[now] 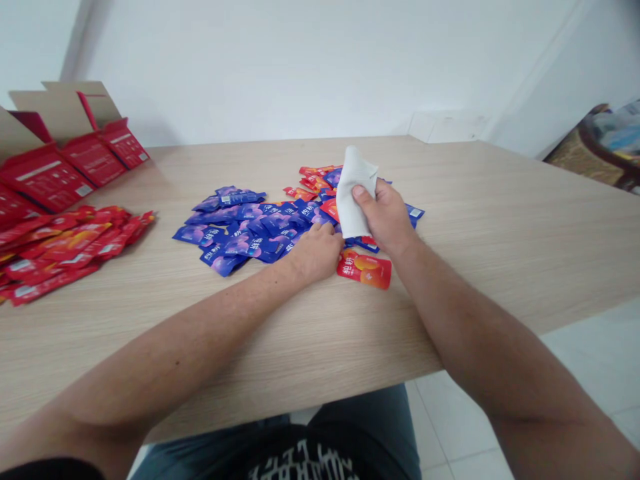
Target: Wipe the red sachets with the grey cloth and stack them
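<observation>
In my right hand point(387, 217) is a folded white cloth point(354, 193), pinched between thumb and fingers and raised above the pile. My left hand point(320, 252) rests beside it with curled fingers, at the near edge of the blue-purple sachets point(255, 230); what its fingertips grip is hidden. Close to that hand, a single red sachet point(365, 269) with orange fruit printed on it lies face up. More red sachets point(315, 179) mix with blue ones behind the cloth, which partly covers them.
On the left lies a heap of red sachets point(75, 250). Behind it stand several red cardboard boxes point(50, 173) with raised flaps. The wooden table point(500, 220) meets a white wall at the back. A dark-rimmed chair point(590, 143) holding bags is at the far right.
</observation>
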`<state>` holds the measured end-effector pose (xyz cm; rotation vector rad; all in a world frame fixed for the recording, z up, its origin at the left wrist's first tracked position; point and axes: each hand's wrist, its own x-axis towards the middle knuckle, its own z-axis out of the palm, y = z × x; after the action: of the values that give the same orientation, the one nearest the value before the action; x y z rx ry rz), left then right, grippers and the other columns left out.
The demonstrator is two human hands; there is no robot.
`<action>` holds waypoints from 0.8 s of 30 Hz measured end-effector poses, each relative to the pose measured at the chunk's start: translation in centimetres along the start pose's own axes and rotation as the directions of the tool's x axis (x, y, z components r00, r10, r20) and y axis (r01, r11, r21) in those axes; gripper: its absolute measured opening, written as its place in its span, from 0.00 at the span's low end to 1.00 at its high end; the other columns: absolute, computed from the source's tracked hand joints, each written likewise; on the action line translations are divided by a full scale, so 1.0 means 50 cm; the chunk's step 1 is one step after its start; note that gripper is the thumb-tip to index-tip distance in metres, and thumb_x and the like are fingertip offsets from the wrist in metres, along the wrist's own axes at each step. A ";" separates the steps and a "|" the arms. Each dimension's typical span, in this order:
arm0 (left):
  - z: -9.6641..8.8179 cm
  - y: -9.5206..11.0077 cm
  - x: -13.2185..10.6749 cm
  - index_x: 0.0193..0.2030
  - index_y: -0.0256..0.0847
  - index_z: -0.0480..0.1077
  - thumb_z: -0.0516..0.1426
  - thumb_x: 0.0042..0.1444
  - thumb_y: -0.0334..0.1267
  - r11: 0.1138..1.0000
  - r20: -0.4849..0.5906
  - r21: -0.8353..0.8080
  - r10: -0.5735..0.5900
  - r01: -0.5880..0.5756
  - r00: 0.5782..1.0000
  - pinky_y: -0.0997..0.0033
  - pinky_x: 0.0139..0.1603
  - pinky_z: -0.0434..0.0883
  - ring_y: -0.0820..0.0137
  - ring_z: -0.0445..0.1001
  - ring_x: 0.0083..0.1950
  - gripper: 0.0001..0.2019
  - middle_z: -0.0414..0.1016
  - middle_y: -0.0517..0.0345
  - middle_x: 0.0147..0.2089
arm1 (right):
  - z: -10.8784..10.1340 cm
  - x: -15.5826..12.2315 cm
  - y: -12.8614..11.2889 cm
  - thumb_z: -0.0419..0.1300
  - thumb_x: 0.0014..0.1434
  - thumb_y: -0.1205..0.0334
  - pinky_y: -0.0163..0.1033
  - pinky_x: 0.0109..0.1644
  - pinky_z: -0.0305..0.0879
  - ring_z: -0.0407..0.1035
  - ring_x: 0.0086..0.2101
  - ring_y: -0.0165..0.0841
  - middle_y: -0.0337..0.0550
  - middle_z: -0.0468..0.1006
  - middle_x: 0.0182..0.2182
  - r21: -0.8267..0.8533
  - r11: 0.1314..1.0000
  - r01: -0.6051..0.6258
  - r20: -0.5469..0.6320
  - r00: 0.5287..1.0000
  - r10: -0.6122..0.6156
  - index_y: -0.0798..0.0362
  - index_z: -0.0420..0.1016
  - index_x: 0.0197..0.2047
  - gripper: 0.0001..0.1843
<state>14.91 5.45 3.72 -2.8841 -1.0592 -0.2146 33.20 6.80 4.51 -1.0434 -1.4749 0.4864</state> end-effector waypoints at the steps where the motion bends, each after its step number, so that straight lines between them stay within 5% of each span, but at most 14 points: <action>1: -0.006 -0.001 -0.009 0.46 0.34 0.78 0.54 0.66 0.34 0.999 -0.009 -0.034 -0.005 0.004 1.000 0.52 0.59 0.71 0.52 0.75 0.55 0.11 0.78 0.39 0.49 | 0.002 -0.002 -0.003 0.60 0.62 0.26 0.42 0.42 0.75 0.77 0.42 0.40 0.45 0.83 0.45 0.029 1.000 -0.011 -0.010 1.000 0.011 0.49 0.77 0.55 0.36; 4: -0.032 -0.011 -0.051 0.44 0.38 0.76 0.52 0.67 0.32 0.972 -0.009 -0.217 -0.092 0.088 0.996 0.60 0.45 0.72 0.60 0.78 0.41 0.10 0.80 0.49 0.39 | 0.006 -0.012 -0.019 0.64 0.61 0.29 0.40 0.38 0.74 0.76 0.37 0.38 0.42 0.83 0.41 0.156 0.985 -0.075 0.043 0.997 0.070 0.49 0.77 0.53 0.33; 7: -0.060 -0.041 -0.108 0.43 0.42 0.74 0.55 0.64 0.34 0.888 -0.010 -0.431 -0.184 0.162 0.983 0.65 0.39 0.69 0.64 0.77 0.38 0.07 0.80 0.55 0.38 | 0.006 -0.031 -0.046 0.68 0.60 0.33 0.37 0.32 0.71 0.74 0.30 0.33 0.38 0.81 0.36 0.273 0.934 -0.232 0.286 0.946 0.152 0.49 0.76 0.51 0.29; 10: -0.076 -0.081 -0.163 0.42 0.42 0.74 0.57 0.65 0.38 0.783 -0.028 -0.579 -0.298 0.228 0.954 0.67 0.38 0.70 0.65 0.76 0.38 0.05 0.80 0.57 0.38 | 0.017 -0.059 -0.073 0.69 0.59 0.35 0.37 0.31 0.71 0.74 0.29 0.34 0.40 0.81 0.35 0.182 0.897 -0.403 0.625 0.751 0.210 0.51 0.76 0.49 0.29; 12: -0.077 -0.102 -0.192 0.41 0.42 0.74 0.59 0.63 0.39 0.680 -0.013 -0.685 -0.368 0.260 0.930 0.69 0.35 0.69 0.67 0.75 0.35 0.05 0.79 0.58 0.36 | 0.037 -0.080 -0.083 0.69 0.60 0.37 0.40 0.36 0.73 0.76 0.34 0.37 0.44 0.81 0.39 0.077 0.935 -0.347 0.756 0.631 0.172 0.52 0.77 0.48 0.28; 16: -0.062 -0.119 -0.224 0.44 0.41 0.73 0.64 0.59 0.42 0.422 0.031 -0.873 -0.450 0.243 0.892 0.73 0.30 0.68 0.71 0.71 0.30 0.10 0.76 0.60 0.34 | 0.092 -0.121 -0.081 0.68 0.62 0.43 0.46 0.51 0.72 0.74 0.46 0.42 0.49 0.78 0.44 -0.023 1.000 0.008 0.772 0.636 0.013 0.55 0.79 0.44 0.21; 21: -0.028 -0.110 -0.227 0.47 0.42 0.68 0.66 0.57 0.46 0.175 0.050 -0.972 -0.493 0.156 0.868 0.76 0.23 0.64 0.75 0.67 0.25 0.18 0.71 0.66 0.29 | 0.117 -0.151 -0.077 0.66 0.65 0.45 0.43 0.48 0.71 0.74 0.44 0.40 0.46 0.77 0.44 -0.027 0.999 -0.037 0.788 0.614 0.044 0.54 0.80 0.49 0.21; 24: -0.014 -0.101 -0.227 0.46 0.42 0.67 0.68 0.56 0.47 0.103 0.059 -0.986 -0.525 0.132 0.849 0.77 0.21 0.63 0.76 0.65 0.23 0.18 0.69 0.68 0.27 | 0.115 -0.155 -0.083 0.66 0.64 0.43 0.43 0.48 0.71 0.74 0.44 0.41 0.47 0.78 0.44 -0.017 0.998 -0.061 0.799 0.600 0.050 0.54 0.81 0.48 0.23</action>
<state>3.01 1.97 2.73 -3.0646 -2.0721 -2.1096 25.60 -0.13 2.23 -0.8860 -2.2323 1.1186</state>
